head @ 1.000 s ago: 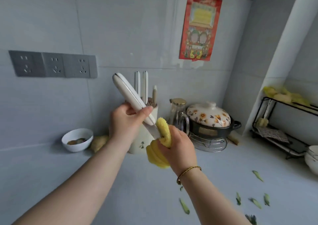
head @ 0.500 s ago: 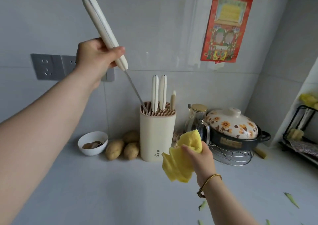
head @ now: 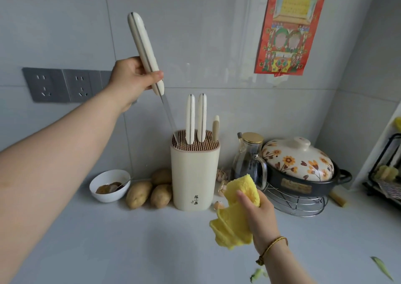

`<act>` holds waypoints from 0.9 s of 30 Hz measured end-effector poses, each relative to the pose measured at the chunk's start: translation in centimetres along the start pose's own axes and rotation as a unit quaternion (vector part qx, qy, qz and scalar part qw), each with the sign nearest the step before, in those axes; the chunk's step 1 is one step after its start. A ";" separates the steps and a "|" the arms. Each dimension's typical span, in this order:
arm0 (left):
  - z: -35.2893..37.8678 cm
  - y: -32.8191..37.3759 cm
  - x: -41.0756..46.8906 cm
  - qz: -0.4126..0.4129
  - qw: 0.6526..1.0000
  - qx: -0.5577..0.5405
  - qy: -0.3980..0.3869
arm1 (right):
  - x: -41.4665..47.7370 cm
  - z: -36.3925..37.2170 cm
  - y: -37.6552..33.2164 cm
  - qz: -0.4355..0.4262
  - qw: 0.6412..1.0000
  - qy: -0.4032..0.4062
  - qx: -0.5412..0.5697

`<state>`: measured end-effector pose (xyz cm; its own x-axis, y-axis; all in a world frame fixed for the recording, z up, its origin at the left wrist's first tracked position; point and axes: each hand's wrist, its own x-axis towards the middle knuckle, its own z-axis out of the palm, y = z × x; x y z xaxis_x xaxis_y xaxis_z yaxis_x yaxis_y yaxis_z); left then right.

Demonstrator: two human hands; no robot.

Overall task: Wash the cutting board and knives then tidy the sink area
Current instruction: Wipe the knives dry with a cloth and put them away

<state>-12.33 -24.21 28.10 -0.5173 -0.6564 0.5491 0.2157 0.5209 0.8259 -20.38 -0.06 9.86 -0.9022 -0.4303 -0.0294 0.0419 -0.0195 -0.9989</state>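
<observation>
While seemingly at block [head: 194, 175], knife [head: 144, 47] in left grip [head: 132, 77], cloth [head: 234, 225] in right grip [head: 258, 216]

Left hand [head: 130, 77] raised, gripping; right hand [head: 260, 216] low, fingers [head: 242, 198] clenched.

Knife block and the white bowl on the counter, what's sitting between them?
Three potatoes lie between the white bowl and the knife block, one partly behind the others; the head view shows this.

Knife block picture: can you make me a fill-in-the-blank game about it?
The left hand holds a ____, tip at the block.
The right hand holds a ____ cloth.
Three ____ lie between the bowl and the block.
Answers: knife, yellow, potatoes.
</observation>
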 end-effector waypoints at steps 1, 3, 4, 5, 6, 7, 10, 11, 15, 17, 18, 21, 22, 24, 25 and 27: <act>0.1 -0.1 0.1 0.001 1.000 0.002 0.001 | 0.1 -0.1 -0.1 0.000 1.000 -0.002 0.001; 0.3 -0.3 0.4 0.003 1.000 0.007 -0.002 | 0.4 -0.1 -0.1 -0.004 1.000 -0.004 -0.001; 0.4 -0.3 0.5 0.004 1.000 0.011 -0.004 | 0.6 -0.1 -0.1 -0.005 1.000 -0.004 0.000; 0.4 -0.3 0.7 0.001 1.000 0.015 -0.009 | 0.6 -0.2 -0.1 -0.006 1.000 -0.003 0.002; 0.5 -0.2 0.8 0.000 1.000 0.019 -0.018 | 0.7 -0.2 -0.1 -0.007 1.000 -0.003 0.005; 0.6 -0.2 0.9 -0.003 0.999 0.026 -0.029 | 0.8 -0.3 0.0 -0.006 1.000 -0.005 0.006; 1.2 -0.4 1.2 -0.004 0.998 0.044 -0.050 | 0.9 -0.3 0.3 0.002 1.000 -0.014 0.009; 1.4 -0.4 1.2 -0.004 0.997 0.047 -0.055 | 0.8 -0.3 0.4 0.003 1.000 -0.012 0.010; 1.6 -0.7 1.7 -0.016 0.997 0.053 -0.056 | 0.9 0.0 0.9 0.004 1.000 -0.012 0.004; 1.6 -1.1 2.0 -0.028 0.997 0.051 -0.049 | 0.9 0.1 1.2 0.005 1.000 -0.015 0.001; 1.6 -1.3 2.1 -0.033 0.997 0.053 -0.047 | 1.0 0.2 1.4 0.006 1.000 -0.016 0.000; 2.1 -1.7 2.4 -0.043 0.996 0.064 -0.052 | 1.0 0.6 1.9 0.014 1.000 -0.021 0.006; 2.4 -1.7 2.4 -0.040 0.995 0.072 -0.060 | 1.0 0.7 1.9 0.018 1.000 -0.022 0.009; 3.3 -1.9 2.3 -0.040 0.991 0.103 -0.080 | 1.2 0.8 2.1 0.022 0.999 -0.026 0.011; 3.7 -2.3 2.1 -0.046 0.987 0.123 -0.089 | 1.2 0.9 2.2 0.024 0.999 -0.028 0.009; 4.2 -3.4 1.8 -0.067 0.982 0.149 -0.094 | 1.4 0.7 2.2 0.022 0.999 -0.025 0.003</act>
<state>-17.50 -24.85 25.77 -0.6736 -0.6326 0.3822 -0.1027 0.5922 0.7992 -21.24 -1.28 7.63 -0.8769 -0.4754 -0.0717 0.0842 -0.0050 -0.9964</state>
